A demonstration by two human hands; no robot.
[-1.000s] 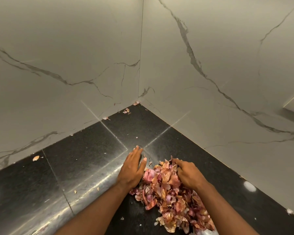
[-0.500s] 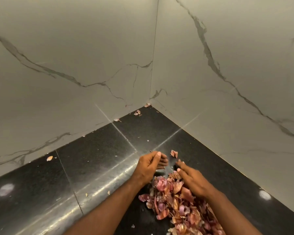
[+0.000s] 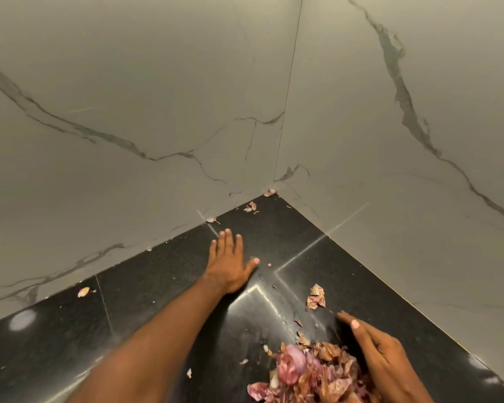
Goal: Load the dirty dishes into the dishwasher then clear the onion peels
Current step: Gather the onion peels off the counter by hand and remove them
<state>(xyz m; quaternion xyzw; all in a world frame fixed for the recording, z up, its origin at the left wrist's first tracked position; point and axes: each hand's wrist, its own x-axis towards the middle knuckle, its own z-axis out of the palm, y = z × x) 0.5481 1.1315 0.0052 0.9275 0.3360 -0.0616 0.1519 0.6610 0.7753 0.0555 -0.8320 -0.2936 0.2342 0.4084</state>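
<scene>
Nearest the person, a pile of pink and tan onion peels [image 3: 312, 373] lies on the black polished desk [image 3: 146, 301], heaped against the inner side of the right hand [image 3: 381, 356]. That hand rests on its edge beside the pile, fingers straight and held together, thumb laid along them, grasping nothing; its palm side touches the peels, cupping the right flank of the heap. A few small flakes lie just to the left of the pile, between the two forearms. Just beyond the right hand's fingertips sits a loose crumpled peel [image 3: 316, 296], apart from both hands. Farther out, the left hand [image 3: 229, 264] lies flat on the desk with fingers stretched forward and thumb spread toward the right, released and holding nothing; a tiny pink fragment [image 3: 269, 264] rests just off the thumb tip. To the left of the left forearm, a single pale peel [image 3: 83, 291] lies close to the foot of the marble-veined wall [image 3: 128, 97]. Beyond the left hand's fingertips, a small peel [image 3: 212, 220] sits at the base of that wall, then a little cluster of scraps [image 3: 250, 207] farther on, and at the farthest point one more peel [image 3: 269, 192] is tucked into the corner where the two wall slabs meet.
</scene>
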